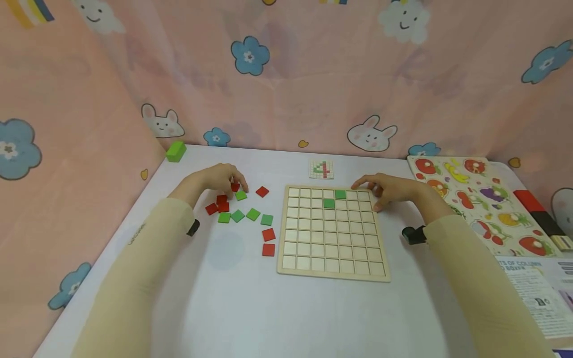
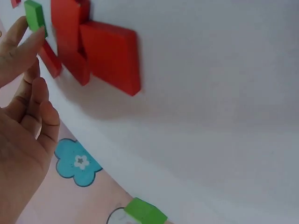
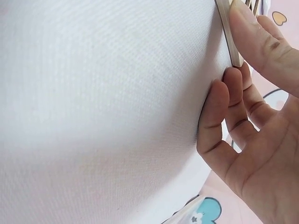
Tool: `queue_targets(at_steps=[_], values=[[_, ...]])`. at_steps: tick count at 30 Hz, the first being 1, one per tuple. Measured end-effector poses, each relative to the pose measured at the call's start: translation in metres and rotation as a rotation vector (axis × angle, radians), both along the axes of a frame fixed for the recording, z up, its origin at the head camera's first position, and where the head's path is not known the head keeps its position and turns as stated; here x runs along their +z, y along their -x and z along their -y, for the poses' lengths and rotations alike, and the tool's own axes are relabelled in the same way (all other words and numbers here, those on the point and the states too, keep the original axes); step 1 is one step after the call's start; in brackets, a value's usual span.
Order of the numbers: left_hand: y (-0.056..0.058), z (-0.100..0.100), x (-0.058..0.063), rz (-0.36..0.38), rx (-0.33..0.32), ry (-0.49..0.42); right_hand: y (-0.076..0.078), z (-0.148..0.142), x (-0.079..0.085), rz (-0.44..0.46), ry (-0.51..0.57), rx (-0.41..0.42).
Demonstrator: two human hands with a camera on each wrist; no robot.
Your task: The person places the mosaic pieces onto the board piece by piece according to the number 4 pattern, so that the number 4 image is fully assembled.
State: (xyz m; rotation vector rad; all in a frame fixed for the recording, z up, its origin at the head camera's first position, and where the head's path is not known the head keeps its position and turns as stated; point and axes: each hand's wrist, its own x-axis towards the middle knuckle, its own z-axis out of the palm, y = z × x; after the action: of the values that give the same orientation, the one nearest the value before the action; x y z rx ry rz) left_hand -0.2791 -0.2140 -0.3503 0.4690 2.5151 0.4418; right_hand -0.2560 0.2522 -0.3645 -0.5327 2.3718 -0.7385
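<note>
My left hand (image 1: 222, 177) is over the loose tiles left of the board, its thumb and index finger pinching a small green square tile (image 2: 35, 16). Red tiles (image 2: 112, 56) lie close beside those fingers, some overlapping. The wooden grid board (image 1: 331, 274) lies flat, with one green tile (image 1: 340, 194) in its top row and another green tile (image 1: 329, 203) diagonally below. At the board's far right corner, my right hand (image 1: 391, 190) grips the frame, thumb on the side edge and index finger at the far edge. The other right fingers curl beside the corner.
A small pattern card (image 1: 321, 169) lies beyond the board. Several more green tiles (image 1: 252, 214) and red tiles (image 1: 268, 249) are spread left of it. A green block (image 1: 176, 151) stands at the far left, a fruit puzzle board (image 1: 474, 199) and printed sheet (image 1: 532, 293) at right.
</note>
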Motion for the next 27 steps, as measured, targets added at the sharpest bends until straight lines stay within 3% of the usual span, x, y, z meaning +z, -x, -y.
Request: queue_targets(at_steps=[6,11,15,18,22,27], values=[[-0.002,-0.007,-0.006,-0.056,-0.017,-0.054,0.001,-0.001,-0.002,-0.012,-0.004,0.015],[-0.001,-0.024,-0.006,-0.128,-0.02,-0.134,0.001,-0.002,-0.002,-0.015,-0.006,0.014],[-0.004,-0.051,-0.007,-0.16,-0.022,-0.258,0.0,-0.003,-0.002,-0.009,-0.008,0.009],[-0.01,-0.077,-0.007,-0.175,-0.072,-0.326,0.0,-0.002,-0.002,-0.011,-0.013,0.005],[-0.019,-0.112,-0.009,-0.188,-0.172,-0.357,-0.001,-0.002,-0.002,-0.014,-0.01,-0.01],[-0.032,-0.147,-0.013,-0.177,-0.225,-0.348,-0.001,-0.001,-0.002,-0.005,-0.003,-0.032]])
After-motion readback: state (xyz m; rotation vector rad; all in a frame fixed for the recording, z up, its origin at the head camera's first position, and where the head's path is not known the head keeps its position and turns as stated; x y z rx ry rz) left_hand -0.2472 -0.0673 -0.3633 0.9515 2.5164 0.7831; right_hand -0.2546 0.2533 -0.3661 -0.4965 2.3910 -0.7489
